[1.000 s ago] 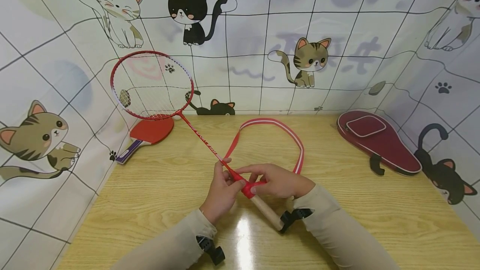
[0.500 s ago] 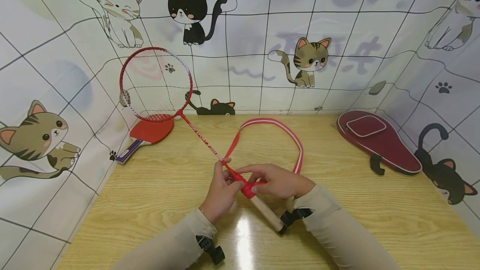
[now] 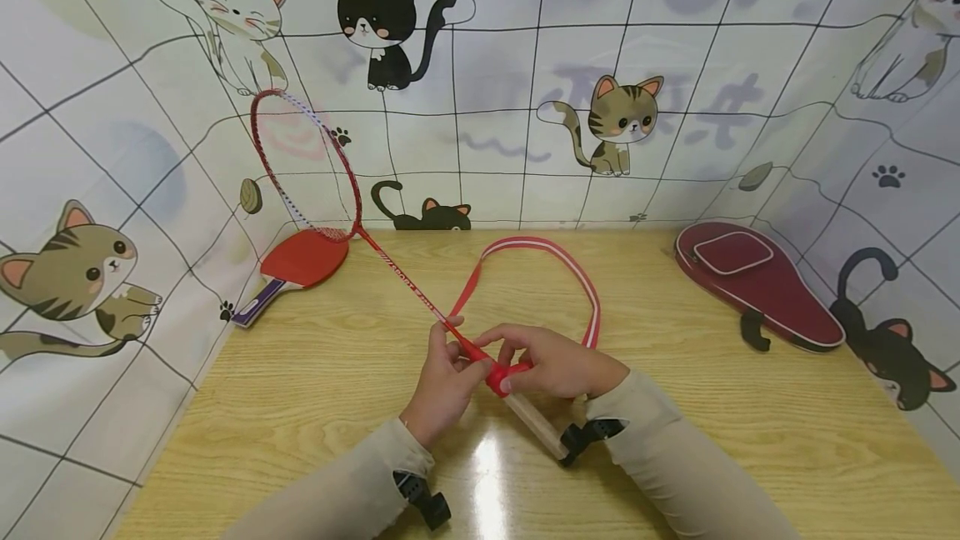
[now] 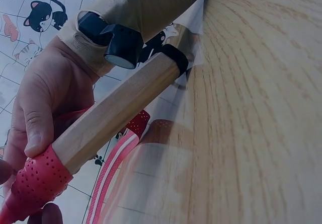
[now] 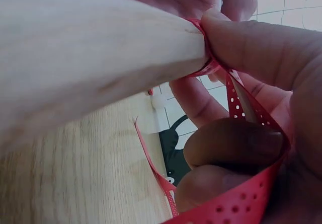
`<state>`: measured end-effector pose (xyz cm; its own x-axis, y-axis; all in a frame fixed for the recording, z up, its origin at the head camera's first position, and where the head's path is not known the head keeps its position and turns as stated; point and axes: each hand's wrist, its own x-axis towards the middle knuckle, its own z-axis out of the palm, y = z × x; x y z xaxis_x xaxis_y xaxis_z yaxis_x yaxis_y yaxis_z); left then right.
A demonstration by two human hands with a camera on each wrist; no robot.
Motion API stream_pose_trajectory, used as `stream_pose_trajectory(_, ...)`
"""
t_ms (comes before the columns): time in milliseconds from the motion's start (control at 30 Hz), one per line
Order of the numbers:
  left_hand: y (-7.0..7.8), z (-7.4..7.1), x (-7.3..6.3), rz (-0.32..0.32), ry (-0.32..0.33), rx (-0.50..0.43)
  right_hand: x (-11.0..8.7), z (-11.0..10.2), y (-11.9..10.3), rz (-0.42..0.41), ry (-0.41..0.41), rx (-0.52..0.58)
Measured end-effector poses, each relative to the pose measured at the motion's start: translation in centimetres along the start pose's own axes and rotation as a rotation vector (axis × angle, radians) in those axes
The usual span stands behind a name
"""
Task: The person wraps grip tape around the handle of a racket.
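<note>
A red badminton racket (image 3: pixel 397 273) slants across the table's middle, its strung head (image 3: pixel 356 177) raised at the far left and turned partly edge-on. Red perforated grip tape (image 4: pixel 40 183) wraps the upper end of its handle. Below that wrap the wooden handle (image 4: pixel 121 103) is bare, ending in a black band. My left hand (image 3: pixel 442 386) pinches the racket just above the wrap. With thumb and fingers, my right hand (image 3: pixel 558 361) pinches the tape against the handle. In the right wrist view the loose tape (image 5: pixel 236 204) runs over its curled fingers. The free length loops on the table beyond.
A red table tennis bat (image 3: pixel 307 261) lies at the back left, under the racket head in view. At the back right is a dark red bat case (image 3: pixel 757 282) with a black strap. A cat-patterned cloth wall (image 3: pixel 495 65) closes off the wooden table (image 3: pixel 750 440).
The racket has turned about its shaft, its head going from broad to nearly edge-on. The tape loop has shifted slightly inward on its right side. Both hands keep their places.
</note>
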<state>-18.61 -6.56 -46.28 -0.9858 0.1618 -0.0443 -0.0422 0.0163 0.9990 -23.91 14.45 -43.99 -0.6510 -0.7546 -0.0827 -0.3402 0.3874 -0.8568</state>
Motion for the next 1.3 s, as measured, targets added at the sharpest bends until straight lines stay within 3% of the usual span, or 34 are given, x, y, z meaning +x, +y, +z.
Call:
stream_pose_trajectory(500,-0.43,0.05,0.20,0.022,0.046,0.016,0.03,0.13,-0.04,-0.005,-0.007,0.014)
stream_pose_trajectory(933,-0.07,-0.02,0.11,0.002,0.051,0.026,-0.33,-0.55,0.00,0.015,-0.039,-0.009)
stream_pose_trajectory(1300,0.03,-0.03,-0.11,0.003,0.038,-0.010,-0.35,-0.47,-0.04,-0.006,-0.093,0.062)
